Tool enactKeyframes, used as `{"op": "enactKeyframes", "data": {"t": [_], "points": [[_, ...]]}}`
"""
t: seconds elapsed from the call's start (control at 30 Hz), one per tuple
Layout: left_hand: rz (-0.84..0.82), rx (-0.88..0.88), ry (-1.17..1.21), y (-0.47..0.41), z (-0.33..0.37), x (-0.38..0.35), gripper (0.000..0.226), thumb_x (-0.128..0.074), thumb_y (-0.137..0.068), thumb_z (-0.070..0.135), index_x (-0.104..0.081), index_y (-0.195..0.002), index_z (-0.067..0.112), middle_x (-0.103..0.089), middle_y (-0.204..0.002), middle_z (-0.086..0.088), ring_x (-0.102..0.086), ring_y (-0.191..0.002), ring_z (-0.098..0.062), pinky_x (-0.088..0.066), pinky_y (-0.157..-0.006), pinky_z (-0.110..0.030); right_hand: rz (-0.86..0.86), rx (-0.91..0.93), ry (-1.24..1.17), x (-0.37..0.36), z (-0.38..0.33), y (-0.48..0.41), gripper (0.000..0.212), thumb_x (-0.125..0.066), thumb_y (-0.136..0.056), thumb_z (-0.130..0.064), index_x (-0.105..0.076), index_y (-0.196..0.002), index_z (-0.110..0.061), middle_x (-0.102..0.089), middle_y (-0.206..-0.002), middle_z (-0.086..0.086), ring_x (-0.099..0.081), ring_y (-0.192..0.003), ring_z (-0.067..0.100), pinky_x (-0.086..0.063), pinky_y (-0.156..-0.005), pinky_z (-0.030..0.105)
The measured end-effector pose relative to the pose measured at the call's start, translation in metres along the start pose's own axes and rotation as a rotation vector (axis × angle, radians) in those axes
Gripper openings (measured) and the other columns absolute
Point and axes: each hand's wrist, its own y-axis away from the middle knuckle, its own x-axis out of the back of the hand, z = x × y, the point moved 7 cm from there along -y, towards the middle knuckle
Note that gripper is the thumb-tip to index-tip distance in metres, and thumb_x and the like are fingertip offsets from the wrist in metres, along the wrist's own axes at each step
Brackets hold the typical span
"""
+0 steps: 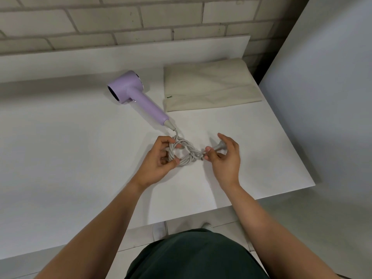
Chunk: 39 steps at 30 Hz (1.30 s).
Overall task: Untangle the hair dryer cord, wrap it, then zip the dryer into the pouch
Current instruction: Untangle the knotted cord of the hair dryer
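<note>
Hair dryer (130, 91), lilac, lying on its side on the white table (80, 154), barrel towards the left, handle slanting down and right towards the person. Cord (186, 153), pale grey, runs from the handle's base into a twisted bundle of loops just off the table's surface, near the front middle. Left hand (159, 162): fingers and thumb curled round the left loop of the bundle, grasping it. Right hand (225, 160): thumb and forefinger pinch the cord at the bundle's right end, remaining fingers loosely spread; the plug (218, 147), grey, sticks out just past the pinch, between those fingers. Pouch (209, 85), cream fabric, flat and creased, lies at the table's far right, just beside the dryer's handle without touching it; a small green tab shows at its left edge. Brick wall (120, 17), painted pale, runs behind the table. Dark green garment (191, 256) on the person at the bottom edge.
</note>
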Motion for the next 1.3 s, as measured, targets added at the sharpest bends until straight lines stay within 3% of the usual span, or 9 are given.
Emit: {"op": "enactKeyframes", "data": {"t": [0.13,0.27,0.47,0.57,0.7,0.83,0.93,1.1,1.3], "points": [[-0.018,0.041,0.055,-0.001,-0.003,0.004,0.052,-0.070,-0.089,-0.008,-0.046,-0.128,0.017,-0.064,-0.132,-0.013,-0.070,-0.101,-0.028,-0.057,-0.085,-0.037,0.008,0.044,0.180,-0.005,0.003,0.001,0.055,-0.078,-0.091,-0.007,-0.057,-0.142,-0.010,-0.044,-0.152,0.007,-0.074,-0.088,0.006,-0.065,-0.078,0.036],[0.004,0.050,0.079,-0.001,-0.004,0.007,0.052,-0.068,-0.089,-0.013,-0.047,-0.128,0.014,-0.066,-0.130,-0.010,-0.070,-0.105,-0.032,-0.058,-0.088,-0.038,0.026,0.198,0.466,-0.010,0.002,0.005,0.052,-0.078,-0.092,-0.015,-0.061,-0.142,-0.011,-0.041,-0.162,0.007,-0.049,-0.140,0.029,-0.046,-0.111,0.034],[0.043,0.048,0.098,-0.002,-0.004,0.008,0.051,-0.070,-0.088,-0.012,-0.049,-0.125,0.016,-0.068,-0.128,-0.007,-0.073,-0.099,-0.026,-0.057,-0.084,-0.035,0.039,0.433,0.747,-0.016,-0.008,0.010,0.052,-0.077,-0.091,-0.015,-0.062,-0.141,-0.018,-0.028,-0.167,0.011,-0.033,-0.144,0.040,-0.048,-0.105,0.049],[0.047,0.040,0.092,-0.002,-0.004,0.007,0.051,-0.071,-0.088,-0.011,-0.049,-0.125,0.017,-0.068,-0.128,-0.006,-0.073,-0.098,-0.025,-0.057,-0.085,-0.033,0.021,0.563,0.989,-0.023,-0.010,0.018,0.050,-0.068,-0.086,-0.006,-0.066,-0.133,-0.021,-0.035,-0.164,0.015,-0.031,-0.146,0.038,-0.034,-0.107,0.063],[0.046,0.035,0.099,-0.003,-0.003,0.005,0.053,-0.071,-0.088,-0.011,-0.050,-0.125,0.019,-0.068,-0.125,-0.002,-0.073,-0.103,-0.026,-0.057,-0.087,-0.034,-0.046,0.590,1.093,-0.029,-0.007,0.025,0.045,-0.073,-0.079,-0.008,-0.072,-0.122,-0.019,-0.053,-0.149,0.010,-0.042,-0.124,0.031,-0.035,-0.091,0.048],[0.049,0.036,0.111,-0.003,-0.004,0.006,0.053,-0.070,-0.087,-0.013,-0.050,-0.125,0.019,-0.070,-0.123,0.001,-0.073,-0.104,-0.025,-0.058,-0.089,-0.036,0.014,0.641,1.062,-0.028,-0.011,0.024,0.023,-0.079,-0.085,-0.016,-0.076,-0.108,-0.018,-0.061,-0.103,0.004,-0.049,-0.088,0.025,-0.028,-0.071,0.036],[0.046,0.029,0.110,-0.004,-0.005,0.006,0.054,-0.067,-0.088,-0.015,-0.051,-0.124,0.022,-0.069,-0.123,-0.001,-0.071,-0.107,-0.025,-0.057,-0.090,-0.038,0.023,0.662,1.090,-0.030,-0.012,0.025,0.013,-0.078,-0.087,-0.013,-0.077,-0.097,-0.021,-0.057,-0.086,0.001,-0.050,-0.076,0.024,-0.019,-0.071,0.034],[0.069,-0.038,-0.020,-0.004,-0.009,0.009,0.046,-0.063,-0.087,-0.008,-0.059,-0.117,0.027,-0.069,-0.120,0.004,-0.066,-0.106,-0.037,-0.054,-0.092,-0.056,0.085,0.652,1.050,-0.027,-0.015,0.026,0.022,-0.079,-0.087,-0.006,-0.073,-0.098,-0.024,-0.059,-0.084,-0.005,-0.052,-0.076,0.021,-0.028,-0.084,0.039],[0.243,-0.205,-0.244,0.000,-0.002,0.017,0.034,-0.066,-0.086,-0.013,-0.070,-0.106,0.015,-0.050,-0.132,-0.002,-0.056,-0.125,-0.010,-0.060,-0.084,-0.027,0.072,0.655,1.003,-0.024,-0.017,0.026,0.016,-0.076,-0.093,-0.012,-0.073,-0.101,-0.026,-0.062,-0.086,-0.007,-0.054,-0.077,0.019,-0.027,-0.084,0.037]]}}
